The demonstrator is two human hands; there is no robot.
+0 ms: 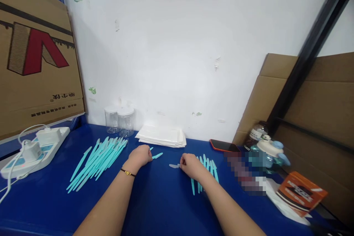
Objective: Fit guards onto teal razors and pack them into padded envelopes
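We see two bare hands working over the blue tabletop (157, 199). The left hand (142, 156) has its fingers drawn together, pinching a turquoise knife-shaped tool (157, 156) whose tip points right. The right hand (189, 164) faces it across a gap, its fingers closed on a small translucent piece (174, 166) that points left (we cannot tell whether it is a cover or a blade).

Off to the left we have a large fanned pile of turquoise tools (98, 162); a smaller bunch (211, 167) lies just beside the right hand, partly hidden by the wrist. Behind the hands, against the wall, we find a white stack of flat packets (162, 136), with two clear jars (125, 123) to its left.
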